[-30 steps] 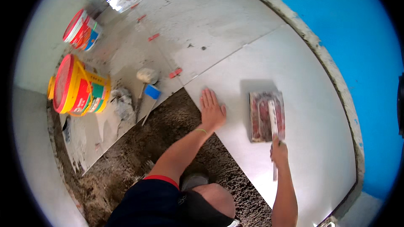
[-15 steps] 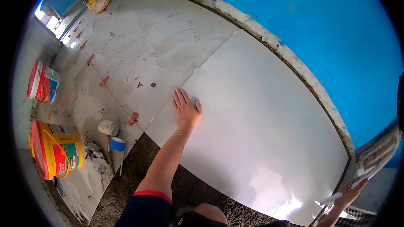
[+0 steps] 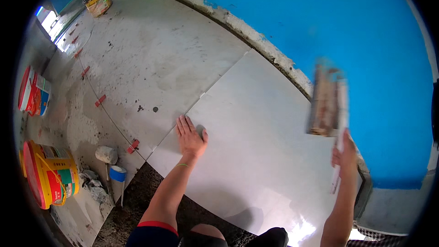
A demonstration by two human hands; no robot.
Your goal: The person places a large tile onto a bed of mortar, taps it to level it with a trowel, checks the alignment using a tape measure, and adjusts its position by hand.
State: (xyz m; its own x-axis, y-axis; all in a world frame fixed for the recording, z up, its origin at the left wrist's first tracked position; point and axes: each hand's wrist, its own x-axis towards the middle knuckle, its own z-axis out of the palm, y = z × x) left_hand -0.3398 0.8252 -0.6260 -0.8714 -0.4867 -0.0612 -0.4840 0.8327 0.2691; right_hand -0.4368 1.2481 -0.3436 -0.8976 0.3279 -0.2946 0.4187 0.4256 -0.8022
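Note:
My left hand (image 3: pixel 190 137) lies flat, fingers spread, on the near left corner of a large white floor tile (image 3: pixel 265 151). My right hand (image 3: pixel 344 158) is raised at the right and grips the white handle of a flat trowel (image 3: pixel 325 100), whose dirty brown blade stands upright and blurred in front of the blue wall (image 3: pixel 329 27). The tile lies on the floor beside older grey tiles (image 3: pixel 155 59), its far edge close to the wall's rough base.
Dark rough mortar bed (image 3: pixel 132 206) lies below the tile at my knees. A yellow and red bucket (image 3: pixel 48 180) lies at the left, with a rubber mallet (image 3: pixel 107 155), a blue tape roll (image 3: pixel 117 174) and rags. Red tile spacers (image 3: pixel 133 145) sit in the joints. Another bucket (image 3: pixel 32 92) lies farther left.
My right hand has lifted the trowel off the tile and swung it up to the right. My left hand stays flat on the tile's corner. My view has turned toward the wall.

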